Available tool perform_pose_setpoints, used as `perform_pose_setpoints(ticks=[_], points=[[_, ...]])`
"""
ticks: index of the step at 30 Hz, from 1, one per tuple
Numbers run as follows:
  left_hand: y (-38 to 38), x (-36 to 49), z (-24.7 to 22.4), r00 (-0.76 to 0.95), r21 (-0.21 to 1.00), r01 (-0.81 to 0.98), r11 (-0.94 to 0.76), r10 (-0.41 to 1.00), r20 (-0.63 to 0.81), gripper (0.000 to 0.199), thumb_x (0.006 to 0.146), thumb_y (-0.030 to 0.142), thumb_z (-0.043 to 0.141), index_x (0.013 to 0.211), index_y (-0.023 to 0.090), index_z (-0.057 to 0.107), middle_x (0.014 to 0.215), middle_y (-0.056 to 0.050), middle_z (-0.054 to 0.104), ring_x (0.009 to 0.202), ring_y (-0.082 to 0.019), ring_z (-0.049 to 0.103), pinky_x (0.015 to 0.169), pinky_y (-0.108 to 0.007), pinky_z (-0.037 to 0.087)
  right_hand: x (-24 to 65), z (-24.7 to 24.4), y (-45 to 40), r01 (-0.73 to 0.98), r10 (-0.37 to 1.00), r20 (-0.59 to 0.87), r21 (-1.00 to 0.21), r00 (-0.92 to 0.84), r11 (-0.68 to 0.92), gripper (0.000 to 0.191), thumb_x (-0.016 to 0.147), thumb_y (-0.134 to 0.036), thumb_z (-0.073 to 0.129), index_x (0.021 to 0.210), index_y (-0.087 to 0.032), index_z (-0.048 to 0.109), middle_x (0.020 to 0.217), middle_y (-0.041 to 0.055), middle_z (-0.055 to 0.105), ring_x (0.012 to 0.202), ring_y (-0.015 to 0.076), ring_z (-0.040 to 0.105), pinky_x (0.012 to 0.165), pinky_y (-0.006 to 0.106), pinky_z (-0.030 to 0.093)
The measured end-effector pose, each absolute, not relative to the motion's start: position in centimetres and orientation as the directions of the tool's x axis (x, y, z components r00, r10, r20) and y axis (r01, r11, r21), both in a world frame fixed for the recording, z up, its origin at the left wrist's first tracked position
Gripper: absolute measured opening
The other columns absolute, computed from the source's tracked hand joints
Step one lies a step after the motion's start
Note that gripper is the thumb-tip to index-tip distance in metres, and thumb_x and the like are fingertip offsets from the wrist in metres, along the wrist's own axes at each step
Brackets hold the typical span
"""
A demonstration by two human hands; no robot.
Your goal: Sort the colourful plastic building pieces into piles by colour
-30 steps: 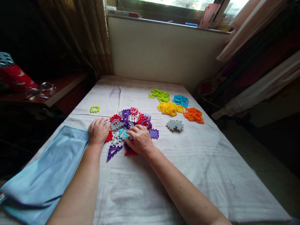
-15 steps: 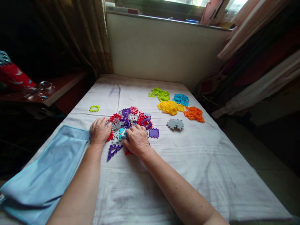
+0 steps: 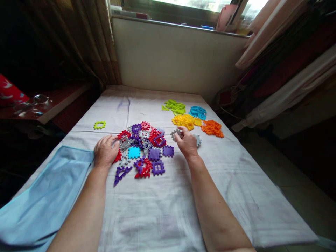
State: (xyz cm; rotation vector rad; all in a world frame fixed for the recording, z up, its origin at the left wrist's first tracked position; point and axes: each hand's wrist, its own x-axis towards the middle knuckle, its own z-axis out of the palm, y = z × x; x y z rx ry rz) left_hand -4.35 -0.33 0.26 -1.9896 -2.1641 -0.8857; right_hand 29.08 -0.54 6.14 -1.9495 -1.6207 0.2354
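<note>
My right hand (image 3: pixel 187 142) pinches a grey toothed building tile (image 3: pixel 175 134) between thumb and fingers, just right of the mixed pile. Partly hidden behind that hand lies another grey tile (image 3: pixel 198 140). My left hand (image 3: pixel 106 150) rests with fingers extended at the left edge of the mixed pile, touching a red tile (image 3: pixel 117 156). In the pile are purple, red and grey interlocking tiles, among them a flat purple tile (image 3: pixel 168 151). A bright blue tile (image 3: pixel 134 152) lies uncovered at its front. Nearest me is a purple triangular tile (image 3: pixel 122 174).
Sorted heaps of green (image 3: pixel 174 106), blue (image 3: pixel 197 112), yellow (image 3: pixel 185 121) and orange tiles (image 3: pixel 212 128) lie at the back right. One lime window tile (image 3: pixel 99 125) sits alone at left. A blue cloth (image 3: pixel 60 185) covers the left edge. Glasses (image 3: pixel 33 105) rest on a side shelf.
My right hand has moved right from the pile to the grey tiles, holding a grey tile. The blue tile beside its fingers before now lies uncovered. My left hand stays by the pile.
</note>
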Motion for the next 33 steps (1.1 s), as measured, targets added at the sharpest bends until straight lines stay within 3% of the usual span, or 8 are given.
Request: perform_pose_setpoints(ticks=[4,12,19,22,26,30,33], points=[[-0.2,-4.5,0.1,-0.143,0.356,0.934,-0.017,0.896,0.420,0.035,0.087,0.037,0.049,0.108,0.021,0.071,0.126,-0.012,0.067,0.121,-0.029,0.058,0.108,-0.045,0.043,32.5,5.3,0.0,0.845,0.913,0.257,-0.513,0.317,-0.150,0.035,0.087,-0.022,0.058,0.121,-0.015,0.066,0.112,0.0130,0.072,0.095,0.0215,0.065,0.086,0.031,0.045],[-0.2,-4.5,0.0,-0.154,0.362,0.932,-0.017,0.886,0.437,0.035,0.086,0.037,0.048,0.106,0.021,0.072,0.124,-0.011,0.068,0.118,-0.029,0.059,0.108,-0.045,0.044,33.8,4.6,-0.1,0.863,0.877,0.335,-0.481,0.345,-0.156,0.032,0.087,-0.020,0.056,0.115,-0.012,0.071,0.117,0.0163,0.068,0.106,0.0248,0.058,0.095,0.035,0.042],[-0.2,-4.6,-0.2,-0.165,0.369,0.929,0.003,0.898,0.407,0.032,0.086,0.034,0.050,0.107,0.023,0.071,0.126,-0.009,0.067,0.122,-0.026,0.057,0.110,-0.042,0.041,31.7,4.9,-0.1,0.879,0.878,0.410,-0.476,0.249,-0.027,0.025,0.088,-0.021,0.055,0.104,-0.018,0.074,0.107,0.0102,0.070,0.102,0.0222,0.059,0.093,0.033,0.043],[-0.2,-4.6,-0.3,-0.179,0.382,0.924,0.015,0.900,0.398,0.031,0.086,0.033,0.050,0.107,0.024,0.072,0.127,-0.009,0.067,0.123,-0.027,0.057,0.110,-0.044,0.041,28.8,5.1,-0.7,0.885,0.903,0.418,-0.452,0.103,0.109,0.020,0.089,-0.023,0.057,0.099,-0.022,0.075,0.103,0.0072,0.071,0.099,0.0205,0.061,0.090,0.030,0.045],[-0.3,-4.4,-0.3,-0.189,0.388,0.921,0.024,0.901,0.392,0.032,0.087,0.033,0.051,0.108,0.024,0.072,0.128,-0.009,0.067,0.123,-0.027,0.057,0.110,-0.043,0.041,23.7,5.6,-2.5,0.839,0.901,0.369,-0.396,-0.228,0.374,0.019,0.094,-0.025,0.055,0.095,-0.025,0.074,0.101,0.0051,0.072,0.096,0.0197,0.061,0.086,0.029,0.046],[-0.5,-4.1,0.0,-0.193,0.396,0.918,0.024,0.900,0.392,0.030,0.086,0.032,0.052,0.108,0.026,0.072,0.126,-0.007,0.068,0.122,-0.026,0.058,0.110,-0.043,0.041,19.3,5.7,-4.3,0.725,0.790,0.285,-0.315,-0.543,0.612,0.020,0.095,-0.025,0.053,0.097,-0.024,0.073,0.105,0.0055,0.073,0.097,0.0195,0.060,0.089,0.031,0.045],[-0.6,-4.0,0.3,-0.183,0.378,0.925,0.027,0.905,0.385,0.031,0.086,0.031,0.051,0.108,0.024,0.072,0.127,-0.008,0.068,0.122,-0.027,0.058,0.109,-0.043,0.042,17.3,5.6,-4.8,0.646,0.695,0.235,-0.259,-0.679,0.718,0.021,0.095,-0.028,0.055,0.107,-0.024,0.071,0.115,0.0047,0.071,0.108,0.0211,0.056,0.094,0.034,0.044]])
